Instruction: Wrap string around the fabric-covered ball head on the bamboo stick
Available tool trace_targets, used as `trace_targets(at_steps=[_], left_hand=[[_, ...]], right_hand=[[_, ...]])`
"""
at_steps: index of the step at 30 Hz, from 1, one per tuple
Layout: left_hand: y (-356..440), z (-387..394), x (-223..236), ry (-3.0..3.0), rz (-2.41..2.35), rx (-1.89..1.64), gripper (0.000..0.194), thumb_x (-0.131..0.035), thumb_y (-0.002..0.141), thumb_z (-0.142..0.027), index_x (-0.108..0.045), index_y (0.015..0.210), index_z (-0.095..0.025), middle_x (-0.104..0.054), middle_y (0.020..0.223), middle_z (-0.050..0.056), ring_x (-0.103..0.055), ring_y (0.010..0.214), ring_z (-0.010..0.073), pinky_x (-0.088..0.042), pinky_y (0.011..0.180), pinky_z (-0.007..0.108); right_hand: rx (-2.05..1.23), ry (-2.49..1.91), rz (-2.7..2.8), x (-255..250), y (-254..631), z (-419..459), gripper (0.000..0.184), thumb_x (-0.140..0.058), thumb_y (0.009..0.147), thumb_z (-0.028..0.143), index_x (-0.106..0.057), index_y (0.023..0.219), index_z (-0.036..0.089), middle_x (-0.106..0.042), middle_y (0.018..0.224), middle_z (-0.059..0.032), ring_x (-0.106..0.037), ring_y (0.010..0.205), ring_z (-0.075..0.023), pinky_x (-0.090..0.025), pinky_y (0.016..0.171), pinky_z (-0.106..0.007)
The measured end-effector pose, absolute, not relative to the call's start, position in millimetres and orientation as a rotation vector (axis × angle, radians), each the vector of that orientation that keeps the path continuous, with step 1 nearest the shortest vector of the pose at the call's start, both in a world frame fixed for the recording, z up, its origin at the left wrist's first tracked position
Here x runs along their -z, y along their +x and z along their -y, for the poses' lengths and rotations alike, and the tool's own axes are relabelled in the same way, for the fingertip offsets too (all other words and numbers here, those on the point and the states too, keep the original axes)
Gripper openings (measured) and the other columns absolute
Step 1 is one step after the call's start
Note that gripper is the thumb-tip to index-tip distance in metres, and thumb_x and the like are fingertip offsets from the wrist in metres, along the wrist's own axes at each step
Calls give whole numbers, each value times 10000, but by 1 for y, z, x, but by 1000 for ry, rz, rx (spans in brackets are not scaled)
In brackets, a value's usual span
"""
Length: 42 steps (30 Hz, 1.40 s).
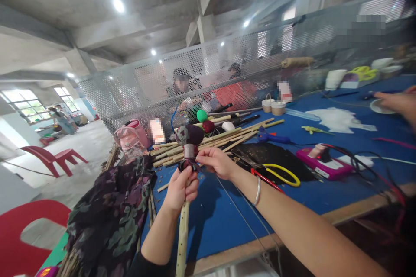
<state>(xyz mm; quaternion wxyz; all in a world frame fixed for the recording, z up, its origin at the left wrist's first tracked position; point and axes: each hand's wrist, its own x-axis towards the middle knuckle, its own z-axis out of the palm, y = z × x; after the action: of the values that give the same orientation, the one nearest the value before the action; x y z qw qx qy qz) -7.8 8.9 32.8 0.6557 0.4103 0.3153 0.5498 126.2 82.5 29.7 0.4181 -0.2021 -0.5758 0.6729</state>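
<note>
My left hand (182, 188) is wrapped round a pale bamboo stick (183, 238) just below its top, holding it upright over the near side of the table. The stick is topped by a rounded head covered in dark patterned cloth (190, 134). Pale thread (189, 152) is wound round the neck under that head, and gathered cloth bunches out below the winding. Beside the neck, the fingertips of my right hand (216, 162) are pinched together on the thread. Thin strands run from beneath this hand down over the table's front edge. A bangle circles my right wrist.
Bamboo sticks (211, 143), scissors with yellow and red handles (281, 175), a blue glue gun (273, 137) and a pink power strip (323, 162) lie on the blue table. Dark floral cloth (113, 216) drapes at left. Another person's hand (398, 104) reaches in at right. A perforated screen (136, 91) stands behind.
</note>
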Motion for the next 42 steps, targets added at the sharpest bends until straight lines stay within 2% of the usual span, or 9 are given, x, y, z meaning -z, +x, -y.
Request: trace_targets(at_steps=[8,11,14,16,19,23,27,31,42], left_hand=[[-11,-7,-29,690,-476,-849,419,-607,719,-439,-303,592,-180,-175,403,-115,-60,276,-12,-92,237,82],[-9,-13,-21,679,-556,-853,405,-508,763,-519,-378,603,-170,-227,369,-98,-141,248,-1,-135,241,95],[-7,-22,-18,723,-774,-1060,448,-431,777,-576,-528,798,-140,-529,587,13,-455,376,68,-368,330,165],[-7,-25,-20,772,-916,-1254,474,-439,774,-572,-534,992,-162,-594,800,53,-562,531,116,-459,455,222],[-7,-23,-27,942,-1053,-1516,481,-478,775,-529,-479,1153,-231,-592,979,55,-598,715,147,-475,590,244],[-2,-13,-31,1387,-1202,-1683,401,-545,769,-428,-538,1095,-194,-553,1122,85,-501,1048,205,-431,794,248],[0,-12,-25,1317,-1385,-1434,427,-526,761,-481,-505,1072,-189,-585,873,67,-589,715,173,-455,536,228],[-1,-15,-21,1118,-1304,-1202,407,-465,763,-547,-507,947,-186,-422,551,-47,-403,344,83,-304,313,187],[-5,-17,-22,957,-1246,-1341,215,-423,764,-352,-492,864,-174,-395,507,-63,-338,304,68,-249,287,179]], right_hand=[[-2016,-343,1395,-29,133,-82,325,-700,625,356,-511,797,155,-218,414,125,-100,342,-17,-45,335,-181],[-2020,-381,1389,-25,135,-87,308,-696,626,357,-505,743,145,-208,397,125,-96,343,-20,-41,339,-189],[-1928,-481,1389,-24,138,-93,305,-710,606,333,-507,739,147,-266,404,115,-125,329,-17,-38,333,-202],[-1859,-547,1395,-25,139,-95,305,-714,592,326,-512,732,145,-303,419,107,-139,325,-14,-40,332,-206],[-1800,-620,1427,-26,135,-92,286,-698,601,332,-511,709,145,-296,401,107,-157,317,-18,-49,330,-206],[-1753,-660,1509,-28,126,-82,273,-686,607,341,-510,659,139,-301,390,100,-193,315,-21,-87,330,-205],[-1707,-659,1540,-29,121,-75,262,-679,618,341,-553,681,120,-364,426,83,-217,337,-21,-138,349,-206],[-1676,-711,1586,-27,120,-78,258,-647,659,348,-587,739,110,-399,441,71,-223,341,-27,-128,359,-217],[-1545,-672,1659,-28,121,-76,213,-632,664,333,-567,715,137,-401,460,79,-298,409,-47,-199,427,-206]])
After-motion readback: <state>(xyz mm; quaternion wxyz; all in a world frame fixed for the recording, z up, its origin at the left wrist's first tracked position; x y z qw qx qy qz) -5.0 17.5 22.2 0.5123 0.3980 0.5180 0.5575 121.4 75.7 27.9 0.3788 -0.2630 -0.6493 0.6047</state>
